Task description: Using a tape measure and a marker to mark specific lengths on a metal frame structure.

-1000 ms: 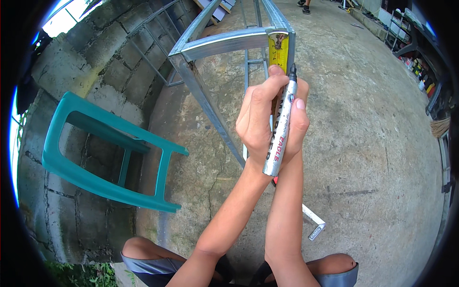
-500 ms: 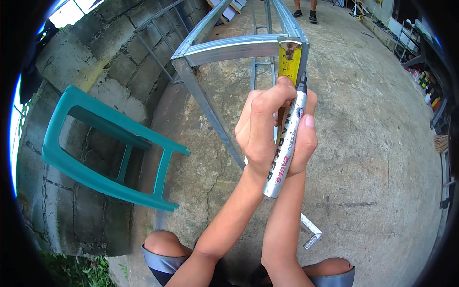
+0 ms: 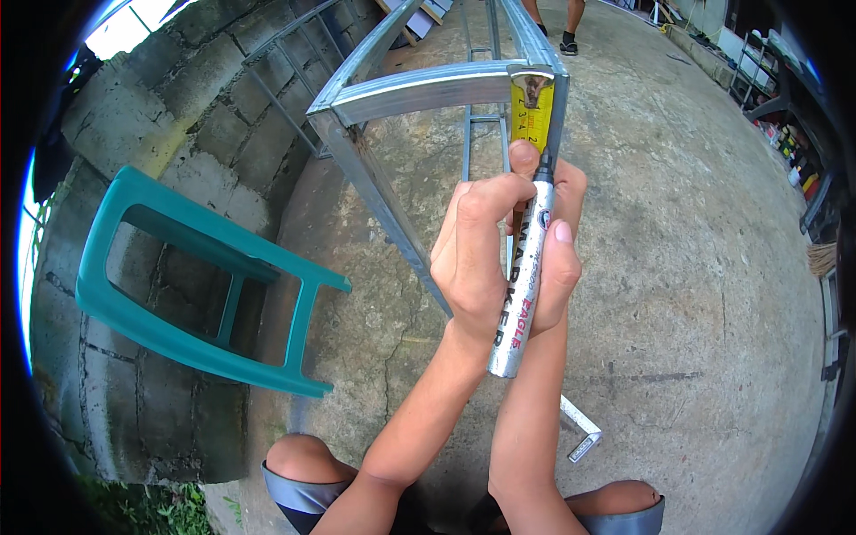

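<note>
A yellow tape measure (image 3: pixel 532 125) hangs with its hooked end at the top right corner of a metal frame (image 3: pixel 428 96), its blade running down beside the right upright. My left hand (image 3: pixel 477 245) is closed around the blade lower down; the tape's case is hidden. Against it, my right hand (image 3: pixel 562 267) is closed on a silver marker (image 3: pixel 522 285), thumb along the barrel. The marker's dark tip points up and meets or nearly meets the upright; I cannot tell which. Both hands are pressed close together.
A green plastic stool (image 3: pixel 201 357) lies on its side at left, by a concrete block wall (image 3: pixel 205 187). An L-shaped metal square (image 3: pixel 584 428) lies on the concrete floor (image 3: pixel 678 312) near my right knee. Another person's legs (image 3: pixel 569 27) stand at the far end. Shelves with bottles line the right.
The marker's tip has lowered and shifted left, toward the upright beside the tape. My left fingers have moved slightly on the blade. The view has shifted a little, and the other person's feet have moved.
</note>
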Demonstrator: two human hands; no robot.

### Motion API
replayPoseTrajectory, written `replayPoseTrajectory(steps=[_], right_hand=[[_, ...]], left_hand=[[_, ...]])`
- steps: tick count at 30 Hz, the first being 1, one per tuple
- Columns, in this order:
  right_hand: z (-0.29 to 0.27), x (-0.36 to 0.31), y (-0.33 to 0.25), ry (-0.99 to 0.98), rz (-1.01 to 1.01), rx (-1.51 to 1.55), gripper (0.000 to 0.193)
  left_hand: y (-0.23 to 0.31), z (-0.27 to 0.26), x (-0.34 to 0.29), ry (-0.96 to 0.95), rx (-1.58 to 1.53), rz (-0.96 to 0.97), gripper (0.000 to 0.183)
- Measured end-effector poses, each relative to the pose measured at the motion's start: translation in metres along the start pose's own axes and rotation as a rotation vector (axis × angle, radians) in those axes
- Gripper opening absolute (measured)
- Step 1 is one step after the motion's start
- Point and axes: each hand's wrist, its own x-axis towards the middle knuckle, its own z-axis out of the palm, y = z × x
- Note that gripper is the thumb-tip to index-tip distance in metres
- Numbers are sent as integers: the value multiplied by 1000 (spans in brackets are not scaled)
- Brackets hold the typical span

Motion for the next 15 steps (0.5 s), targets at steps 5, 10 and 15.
replayPoseTrajectory(steps=[5,10,15], right_hand=[[7,-3,-5,24,-25,56,35],[3,1,0,-32,-13,24,35],[-8,8,10,-102,-1,-19,34]], left_hand=[[-1,-3,2,6,7,15,36],[0,-1,7,7,46,62,36],[0,1,12,12,33,84,36]])
